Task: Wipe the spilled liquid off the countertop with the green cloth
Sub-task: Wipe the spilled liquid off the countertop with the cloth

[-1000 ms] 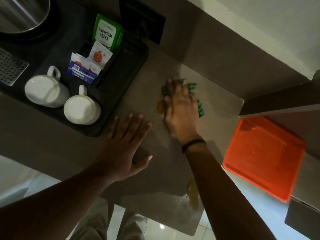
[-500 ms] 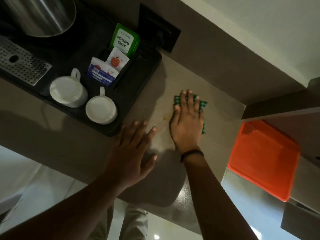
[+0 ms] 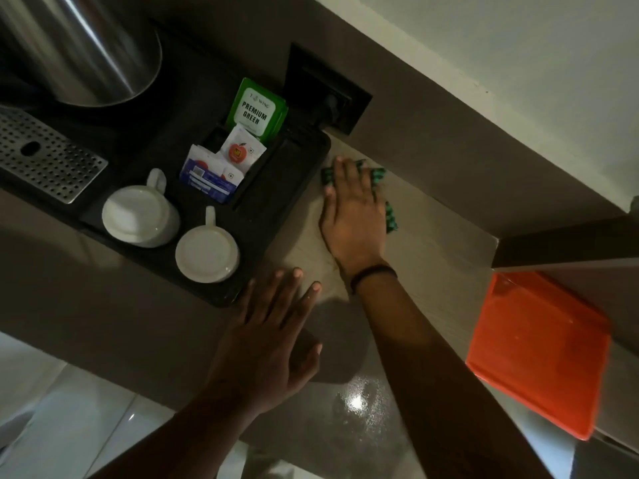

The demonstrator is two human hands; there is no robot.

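Observation:
My right hand (image 3: 352,216) lies flat on the green cloth (image 3: 390,217), pressing it against the pale countertop (image 3: 446,257) beside the black tray. Only the cloth's edges show, past my fingertips and along the hand's right side. My left hand (image 3: 269,344) rests palm down on the countertop nearer to me, fingers spread, holding nothing. A wet, shiny patch (image 3: 359,402) glints on the counter near its front edge. No yellow liquid is visible around the cloth.
A black tray (image 3: 276,202) just left of the cloth holds two white cups (image 3: 207,254) and tea sachets (image 3: 256,110). A steel kettle (image 3: 79,46) stands far left. An orange bin (image 3: 539,354) sits below the counter's right end. A wall socket (image 3: 328,91) is behind the tray.
My right hand has slid the cloth away from me, toward the back wall and the tray's corner. The yellow spill seen beside the hand a second ago is gone. My left hand stays planted.

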